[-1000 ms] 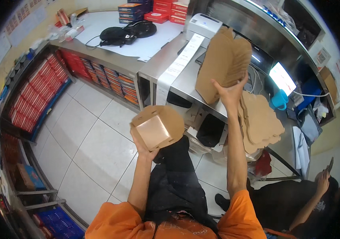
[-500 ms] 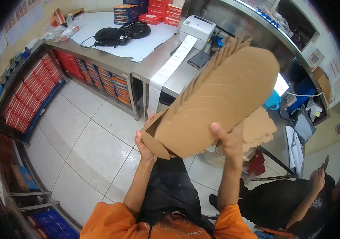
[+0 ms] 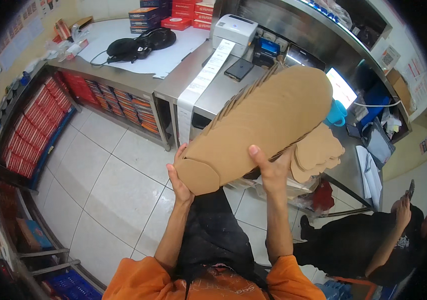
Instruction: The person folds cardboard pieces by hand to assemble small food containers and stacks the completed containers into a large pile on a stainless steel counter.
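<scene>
A thick, overlapping stack of brown cardboard blanks (image 3: 278,112) with rounded edges slants across in front of me, its far end up to the right. My left hand (image 3: 180,181) grips the near left end, fingers along its side, beside a rounded end flap (image 3: 198,176) lying flat against the stack. My right hand (image 3: 272,170) holds the near long edge, thumb on top and the other fingers hidden beneath. More cardboard blanks (image 3: 317,154) lie in a loose pile just right of my right hand.
On the steel counter beyond stand a white label printer (image 3: 235,31) trailing a paper strip (image 3: 208,75), a dark phone (image 3: 239,69), a lit screen (image 3: 341,86) and a cyan mug (image 3: 337,114). A person in black (image 3: 358,245) is at the lower right. Shelves of red boxes (image 3: 38,122) line the left.
The stack has come slightly left and its far end has lowered. Its end flap, raised with a gap before, now lies flat. Both hands keep hold.
</scene>
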Demonstrator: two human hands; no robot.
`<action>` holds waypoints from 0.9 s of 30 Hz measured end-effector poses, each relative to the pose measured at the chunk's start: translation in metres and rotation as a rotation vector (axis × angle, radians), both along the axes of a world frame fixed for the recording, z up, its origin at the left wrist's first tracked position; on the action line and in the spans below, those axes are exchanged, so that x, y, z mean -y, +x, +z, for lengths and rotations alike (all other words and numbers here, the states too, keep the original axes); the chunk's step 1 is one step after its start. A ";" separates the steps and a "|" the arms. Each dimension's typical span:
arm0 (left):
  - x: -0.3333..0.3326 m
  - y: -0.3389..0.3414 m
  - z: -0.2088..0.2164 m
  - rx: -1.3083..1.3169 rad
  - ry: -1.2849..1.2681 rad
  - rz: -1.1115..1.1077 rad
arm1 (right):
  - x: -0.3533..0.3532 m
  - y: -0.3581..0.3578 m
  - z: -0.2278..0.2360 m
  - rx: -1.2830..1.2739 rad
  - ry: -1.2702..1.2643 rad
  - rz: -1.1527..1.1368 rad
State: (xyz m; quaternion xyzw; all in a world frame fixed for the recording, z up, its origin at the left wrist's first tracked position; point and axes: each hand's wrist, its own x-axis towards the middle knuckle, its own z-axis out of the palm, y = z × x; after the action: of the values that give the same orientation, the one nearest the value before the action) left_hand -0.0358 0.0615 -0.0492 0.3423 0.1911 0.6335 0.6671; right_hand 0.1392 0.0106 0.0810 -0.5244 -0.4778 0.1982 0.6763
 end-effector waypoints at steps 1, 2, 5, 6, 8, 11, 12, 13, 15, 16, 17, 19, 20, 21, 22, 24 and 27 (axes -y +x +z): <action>0.001 0.001 -0.002 -0.002 -0.028 0.013 | 0.000 -0.001 -0.004 0.054 0.001 0.001; 0.002 0.000 -0.006 0.019 -0.065 -0.001 | 0.002 -0.003 -0.009 0.072 -0.013 0.004; 0.004 -0.001 -0.015 0.050 -0.124 -0.030 | 0.013 -0.006 -0.020 0.092 -0.054 0.030; 0.003 -0.002 -0.017 0.034 -0.111 -0.032 | 0.014 -0.004 -0.021 0.070 -0.069 0.050; 0.006 0.000 -0.010 0.012 -0.072 -0.014 | 0.017 0.000 -0.025 0.066 -0.067 0.063; 0.012 0.006 -0.007 -0.004 -0.064 0.007 | 0.022 0.011 -0.026 0.061 -0.030 0.035; 0.012 0.006 -0.016 -0.012 -0.106 -0.006 | 0.023 0.011 -0.024 0.020 -0.027 0.023; 0.011 0.009 -0.017 -0.011 -0.143 -0.021 | 0.024 0.013 -0.021 -0.012 -0.021 0.008; 0.013 0.014 -0.017 0.017 -0.052 -0.009 | 0.027 0.005 -0.012 -0.006 0.015 -0.018; 0.014 0.017 -0.015 0.029 -0.012 -0.006 | 0.029 0.004 -0.011 -0.005 0.028 -0.035; 0.015 0.020 -0.013 0.029 0.008 0.003 | 0.030 0.006 -0.012 0.022 0.002 -0.008; 0.016 0.024 -0.008 0.026 0.048 0.021 | 0.030 0.011 -0.016 0.073 -0.050 0.045; 0.016 0.024 -0.007 0.007 0.052 0.031 | 0.031 0.011 -0.017 0.071 -0.070 0.067; 0.016 0.023 -0.007 -0.012 0.056 0.040 | 0.031 0.010 -0.019 0.070 -0.090 0.090; 0.015 0.021 -0.006 -0.033 0.064 0.052 | 0.031 0.008 -0.020 0.067 -0.106 0.114; 0.011 0.017 -0.006 -0.012 0.049 0.052 | 0.033 0.002 -0.027 0.115 -0.159 0.111; 0.008 0.020 0.011 -0.164 0.134 0.161 | 0.031 0.006 -0.042 0.018 -0.145 0.120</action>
State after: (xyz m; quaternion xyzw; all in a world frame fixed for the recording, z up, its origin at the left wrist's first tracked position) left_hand -0.0156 0.0537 -0.0381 0.4204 0.2289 0.6663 0.5717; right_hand 0.1454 -0.0202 0.0393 -0.5440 -0.4988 0.2680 0.6192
